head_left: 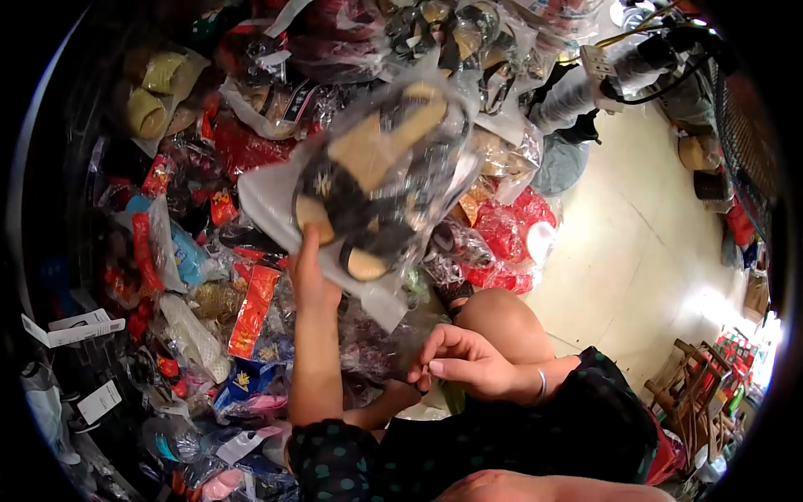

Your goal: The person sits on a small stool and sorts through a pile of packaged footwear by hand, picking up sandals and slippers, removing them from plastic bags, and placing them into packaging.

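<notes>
My left hand [314,280] grips the lower edge of a clear plastic bag holding a pair of sandals [368,155], tilted and lifted above the heap. The sandals have tan insoles and black straps with a small gold-coloured ornament. In front of my body, beside my bent knee, my right hand [467,361] is closed, thumb pressed against the curled fingers. Whatever sits in that pinch, if anything, is too small to make out.
Around the left side lies a heap of bagged footwear, with yellow slippers [155,92], a red packet [253,311] and a red plastic bag [514,238]. A power strip [600,77] with cables hangs at upper right. A wooden folding chair [693,397] stands on the tiled floor [623,243].
</notes>
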